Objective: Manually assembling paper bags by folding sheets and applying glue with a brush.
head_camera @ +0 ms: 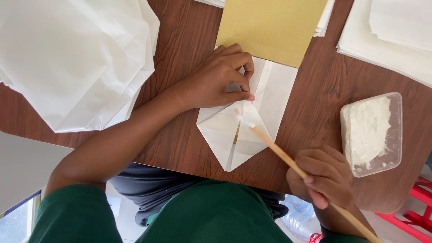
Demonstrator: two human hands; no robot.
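Right hand (321, 177), at five o'clock, grips thin wooden stick (288, 157), tip pasting folded white paper bag (245, 123) at table centre. Left hand (218, 78) pinches flap down. Gluing step, apparently; next calls for pressing the seam.

Dark wood-grain table (315, 103), folded white paper (252, 121) at its near edge, white sheet stacks at left (76, 58) and right (387, 36), yellow-brown card (270, 27), plastic tub of white paste (372, 132)
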